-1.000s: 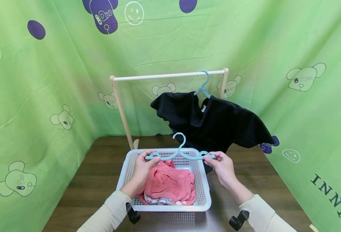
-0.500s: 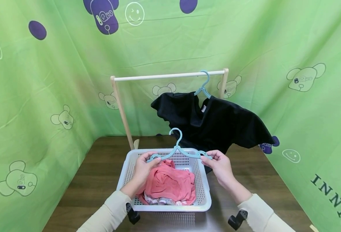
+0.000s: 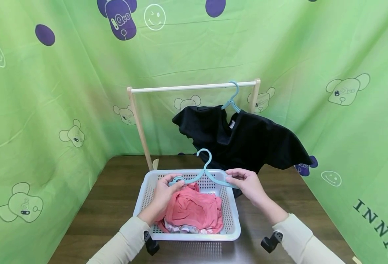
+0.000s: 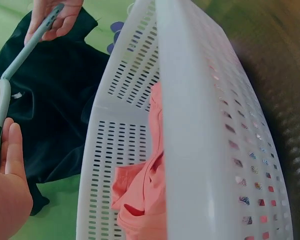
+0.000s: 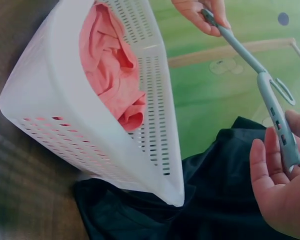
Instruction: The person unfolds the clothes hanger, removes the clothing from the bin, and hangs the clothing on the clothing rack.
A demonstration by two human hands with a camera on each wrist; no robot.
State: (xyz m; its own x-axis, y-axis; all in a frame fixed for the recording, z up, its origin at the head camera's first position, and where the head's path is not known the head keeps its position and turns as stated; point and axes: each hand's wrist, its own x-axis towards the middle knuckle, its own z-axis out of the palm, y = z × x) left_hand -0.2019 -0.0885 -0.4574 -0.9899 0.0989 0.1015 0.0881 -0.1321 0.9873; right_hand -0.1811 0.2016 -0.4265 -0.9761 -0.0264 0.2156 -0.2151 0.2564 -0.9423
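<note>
While the blue hanger [image 3: 204,171] is being held hook-up above the far side of the white basket [image 3: 194,237], its ends are being pinched between thumb and fingers, one by the left hand [image 3: 162,191], the other by the right hand [image 3: 248,185]. Fingers are being closed narrowly on the arm ends alone; no support is being given at the middle. Judgement: a drop is being risked. Were either pinch being loosened, the hanger would probably be being tipped into the basket. Were the ends being pressed unevenly, a twist or bend would likely be being caused.

Black garment [image 3: 246,139]: being hung from a second hanger [image 3: 235,93] near the right end of the rail [image 3: 180,88], lopsided. From the head view, the held hook is being seen against it; whether contact is being made cannot be told. A snag is being judged possible if the hook is being swung away from the body.

Pink garment [image 3: 195,211]: being contained in the basket, bunched, with patterned cloth [image 3: 182,229] being partly covered beneath. Tangling is being suspected; through loose layering, the lower cloth could be being dragged along with the upper.
</note>
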